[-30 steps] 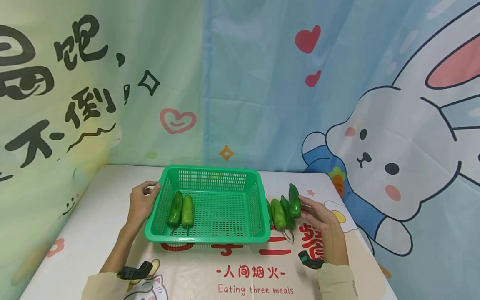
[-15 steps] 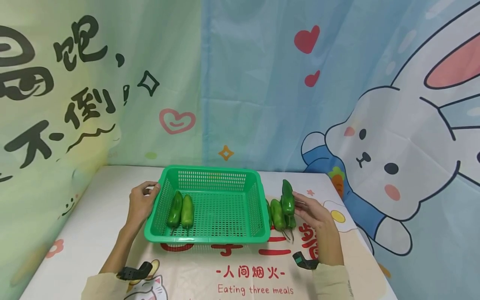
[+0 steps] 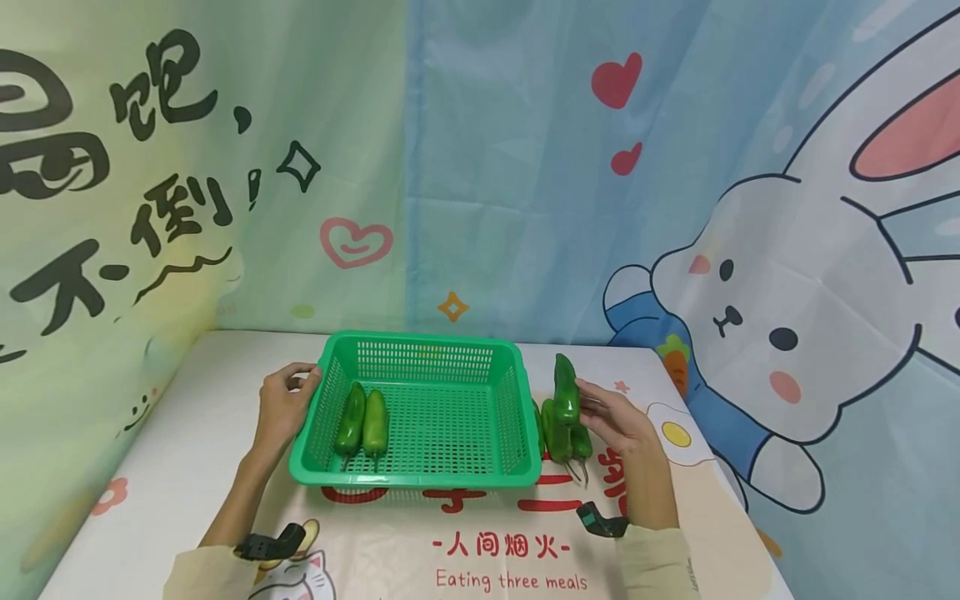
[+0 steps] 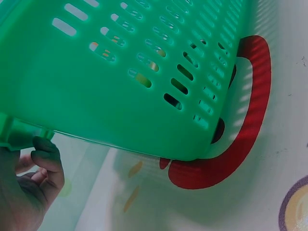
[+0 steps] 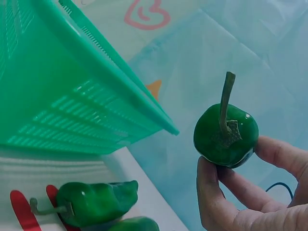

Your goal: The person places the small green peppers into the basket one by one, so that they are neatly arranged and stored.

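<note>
My left hand (image 3: 283, 404) holds the left rim of a green plastic basket (image 3: 412, 480). In the left wrist view its curled fingers (image 4: 48, 161) are at the basket's edge lip. Two green peppers lie side by side in the basket's left part, a darker pepper (image 3: 351, 421) and a lighter pepper (image 3: 375, 425). Right of the basket, my right hand (image 3: 621, 423) pinches a dark green pepper (image 3: 566, 398) between thumb and fingers, raised above the table. In the right wrist view this pepper's stem end (image 5: 226, 139) faces the camera.
Several loose green peppers (image 3: 557, 446) lie on the table against the basket's right side, partly hidden by the held pepper. A printed cover (image 3: 510, 525) lies over the table. Behind its far edge hangs a cartoon backdrop (image 3: 510, 208).
My right hand has carried its pepper left and slightly up, closer to the basket and over the loose peppers. The left hand and the basket have stayed in place.
</note>
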`<state>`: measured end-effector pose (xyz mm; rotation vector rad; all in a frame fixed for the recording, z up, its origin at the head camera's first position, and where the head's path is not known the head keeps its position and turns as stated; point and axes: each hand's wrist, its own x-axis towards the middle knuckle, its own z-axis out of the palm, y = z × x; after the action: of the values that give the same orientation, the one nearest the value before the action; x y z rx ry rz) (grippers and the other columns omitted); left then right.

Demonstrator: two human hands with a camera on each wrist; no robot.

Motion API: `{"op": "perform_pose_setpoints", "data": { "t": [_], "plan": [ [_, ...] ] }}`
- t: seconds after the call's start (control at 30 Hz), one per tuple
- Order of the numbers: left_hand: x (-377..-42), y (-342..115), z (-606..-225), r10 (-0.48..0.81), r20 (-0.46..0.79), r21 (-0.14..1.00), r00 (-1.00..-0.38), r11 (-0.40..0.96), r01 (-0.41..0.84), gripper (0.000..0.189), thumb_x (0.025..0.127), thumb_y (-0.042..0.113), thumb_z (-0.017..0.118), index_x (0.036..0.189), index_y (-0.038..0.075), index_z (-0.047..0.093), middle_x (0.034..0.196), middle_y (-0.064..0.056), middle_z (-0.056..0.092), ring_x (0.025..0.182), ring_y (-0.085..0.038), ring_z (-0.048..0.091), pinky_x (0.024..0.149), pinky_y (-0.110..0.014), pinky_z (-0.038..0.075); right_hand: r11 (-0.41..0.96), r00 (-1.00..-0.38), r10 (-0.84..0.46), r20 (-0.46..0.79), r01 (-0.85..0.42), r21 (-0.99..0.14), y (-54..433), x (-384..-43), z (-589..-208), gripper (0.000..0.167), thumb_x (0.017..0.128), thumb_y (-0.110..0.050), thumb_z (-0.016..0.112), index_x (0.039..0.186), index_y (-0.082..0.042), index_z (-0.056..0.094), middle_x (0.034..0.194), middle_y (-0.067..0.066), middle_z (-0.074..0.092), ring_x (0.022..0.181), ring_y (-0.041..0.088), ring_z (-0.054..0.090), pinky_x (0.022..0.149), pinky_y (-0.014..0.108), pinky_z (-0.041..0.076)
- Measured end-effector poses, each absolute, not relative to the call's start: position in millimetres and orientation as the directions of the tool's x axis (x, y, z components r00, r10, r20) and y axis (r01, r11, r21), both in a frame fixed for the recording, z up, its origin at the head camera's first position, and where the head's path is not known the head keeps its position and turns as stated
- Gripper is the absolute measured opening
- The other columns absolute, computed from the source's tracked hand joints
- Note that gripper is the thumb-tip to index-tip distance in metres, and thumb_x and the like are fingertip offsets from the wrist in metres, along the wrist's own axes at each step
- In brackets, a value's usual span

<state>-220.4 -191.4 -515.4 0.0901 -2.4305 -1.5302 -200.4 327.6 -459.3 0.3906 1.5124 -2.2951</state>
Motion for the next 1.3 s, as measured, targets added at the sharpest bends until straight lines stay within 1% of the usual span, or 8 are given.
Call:
{"op": "perform_pose_setpoints", "data": {
  "t": [0.3, 0.47, 0.57, 0.63, 0.73, 0.9, 1.13, 1.3],
  "plan": [
    [-219.2, -190.8, -514.9, -0.196, 0.193, 0.893, -0.961, 0.442, 0.089, 0.037, 0.113, 0.022, 0.061, 0.132, -0.008, 0.071, 0.097, -0.032, 0.074, 0.062, 0.003, 0.063, 0.057, -0.020, 0.054, -0.389, -0.890, -0.167, -0.425, 0.455, -0.801, 316.3, -202.1, -453.2, 0.019, 0.114, -0.018, 0.059, 0.108, -0.014, 0.077, 0.125, 0.009, 0.059, 0.109, 0.014, 0.067, 0.096, 0.027, 0.063],
    [-219.2, -190.5, -514.3, -0.200, 0.193, 0.892, -0.961, 0.444, 0.086, 0.036, 0.113, 0.022, 0.061, 0.131, -0.008, 0.072, 0.097, -0.032, 0.074, 0.062, 0.003, 0.063, 0.057, -0.020, 0.054, -0.402, -0.886, -0.179, -0.428, 0.463, -0.790, 308.0, -203.2, -448.6, 0.016, 0.114, -0.019, 0.058, 0.124, -0.010, 0.066, 0.140, 0.012, 0.048, 0.114, 0.014, 0.065, 0.097, 0.027, 0.063],
    [-219.5, -190.5, -514.2, -0.203, 0.195, 0.891, -0.960, 0.446, 0.087, 0.036, 0.113, 0.021, 0.061, 0.131, -0.008, 0.072, 0.097, -0.032, 0.074, 0.062, 0.003, 0.062, 0.057, -0.020, 0.053, -0.404, -0.890, -0.186, -0.416, 0.455, -0.794, 302.5, -203.8, -446.1, 0.019, 0.115, -0.018, 0.057, 0.130, -0.008, 0.060, 0.142, 0.012, 0.045, 0.116, 0.014, 0.064, 0.098, 0.027, 0.062],
    [-219.6, -190.5, -514.2, -0.203, 0.198, 0.890, -0.959, 0.447, 0.089, 0.036, 0.113, 0.021, 0.061, 0.131, -0.008, 0.072, 0.097, -0.032, 0.074, 0.062, 0.003, 0.062, 0.057, -0.020, 0.053, -0.411, -0.892, -0.178, -0.415, 0.450, -0.793, 299.3, -203.7, -444.5, 0.017, 0.114, -0.018, 0.059, 0.127, -0.009, 0.063, 0.140, 0.012, 0.049, 0.116, 0.015, 0.065, 0.098, 0.027, 0.062],
    [-219.6, -190.4, -514.6, -0.202, 0.196, 0.892, -0.960, 0.443, 0.089, 0.035, 0.113, 0.021, 0.061, 0.131, -0.008, 0.072, 0.096, -0.031, 0.074, 0.061, 0.003, 0.063, 0.056, -0.020, 0.053, -0.409, -0.899, -0.177, -0.400, 0.437, -0.801, 296.4, -203.4, -442.8, 0.014, 0.114, -0.017, 0.059, 0.117, -0.011, 0.071, 0.131, 0.010, 0.058, 0.114, 0.015, 0.066, 0.098, 0.028, 0.062],
    [-219.1, -190.1, -515.4, -0.202, 0.194, 0.894, -0.960, 0.439, 0.088, 0.035, 0.113, 0.021, 0.061, 0.131, -0.008, 0.072, 0.095, -0.030, 0.073, 0.061, 0.002, 0.063, 0.056, -0.020, 0.054, -0.381, -0.913, -0.219, -0.345, 0.405, -0.831, 293.0, -202.8, -440.2, 0.025, 0.116, -0.014, 0.051, 0.110, -0.012, 0.075, 0.121, 0.007, 0.065, 0.111, 0.014, 0.067, 0.095, 0.027, 0.061],
    [-219.6, -190.5, -516.4, -0.198, 0.203, 0.891, -0.959, 0.444, 0.098, 0.036, 0.113, 0.021, 0.061, 0.131, -0.008, 0.072, 0.094, -0.030, 0.073, 0.060, 0.001, 0.063, 0.056, -0.021, 0.053, -0.396, -0.907, -0.231, -0.351, 0.417, -0.818, 285.7, -204.9, -439.2, 0.023, 0.116, -0.013, 0.053, 0.111, -0.011, 0.076, 0.120, 0.008, 0.066, 0.110, 0.015, 0.068, 0.096, 0.027, 0.062],
    [-220.6, -190.6, -516.7, -0.201, 0.204, 0.890, -0.958, 0.446, 0.096, 0.036, 0.113, 0.022, 0.061, 0.131, -0.008, 0.072, 0.095, -0.031, 0.073, 0.060, 0.000, 0.063, 0.056, -0.021, 0.053, -0.384, -0.909, -0.222, -0.353, 0.414, -0.825, 280.0, -205.4, -439.2, 0.019, 0.115, -0.013, 0.054, 0.114, -0.010, 0.073, 0.128, 0.010, 0.060, 0.115, 0.016, 0.065, 0.098, 0.027, 0.062]
  ]
}}
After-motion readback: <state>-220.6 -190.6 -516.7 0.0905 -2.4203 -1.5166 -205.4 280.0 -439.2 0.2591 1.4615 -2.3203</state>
